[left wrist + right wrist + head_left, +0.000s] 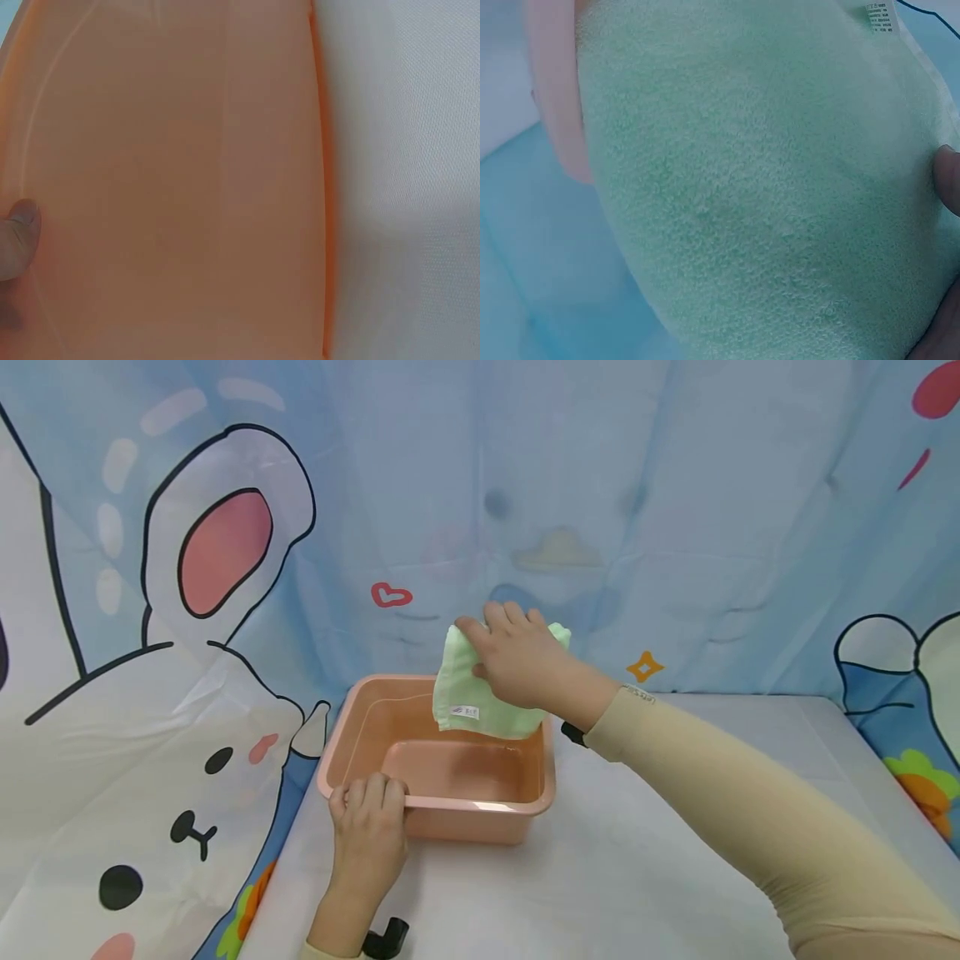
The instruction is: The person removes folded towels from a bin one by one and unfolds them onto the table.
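A pale green towel [487, 714] with a small white label hangs from my right hand [521, 656], whose fingers grip its upper edge above the back right of a pinkish-orange plastic basin [450, 827]. In the right wrist view the towel's fuzzy surface [742, 172] fills most of the picture, with my thumb at the right edge. My left hand [369, 835] holds the basin's near rim at the left, fingers hooked over it. The left wrist view shows the basin's outer wall [172, 172] and my thumb pressed against it.
The basin stands on a white-covered table [637, 860]. Behind and to the left hangs a light blue curtain [405, 460] printed with a cartoon rabbit. A black wrist strap piece [386, 937] shows by the left wrist.
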